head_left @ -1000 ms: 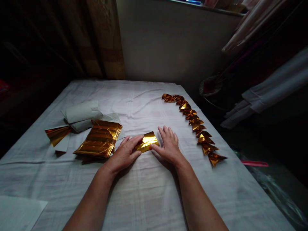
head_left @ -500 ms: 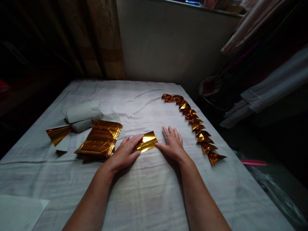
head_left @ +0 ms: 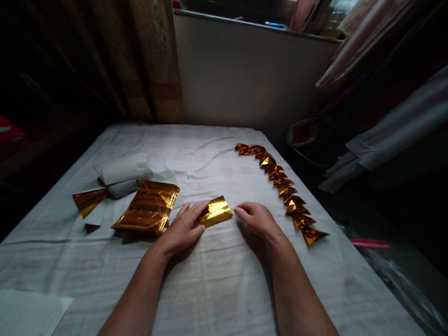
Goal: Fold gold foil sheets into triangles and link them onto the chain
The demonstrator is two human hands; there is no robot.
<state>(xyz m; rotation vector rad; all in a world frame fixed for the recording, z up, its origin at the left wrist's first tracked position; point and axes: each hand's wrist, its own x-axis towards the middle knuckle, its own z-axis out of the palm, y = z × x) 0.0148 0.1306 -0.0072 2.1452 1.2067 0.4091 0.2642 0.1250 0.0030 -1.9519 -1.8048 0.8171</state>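
Note:
A folded strip of shiny gold foil paper [head_left: 217, 211] lies on the cloth between my hands. My left hand [head_left: 185, 225] rests over its left end, fingers stretched along the top edge and thumb at the lower edge, pressing it down. Just past the strip's right end is my right hand [head_left: 257, 218], fingers curled in and thumb against the index finger, with a small gap to the foil. Nothing shows in that hand. Left of my left hand sits a stack of gold foil sheets [head_left: 149, 205]. Folded gold foil pieces [head_left: 294, 204] form a curved row on the right.
A white plaid cloth [head_left: 217, 289] covers the table. Crumpled pale paper [head_left: 122, 169] and a loose foil piece [head_left: 89, 201] lie behind the stack. A white sheet [head_left: 31, 310] is at front left. Clothes [head_left: 395, 126] hang beyond the right edge, above a pink handle [head_left: 370, 243].
My right hand has gone from spread fingers touching the strip's right end to curled fingers slightly apart from it. My left hand stays on the foil. The camera view has tilted up slightly.

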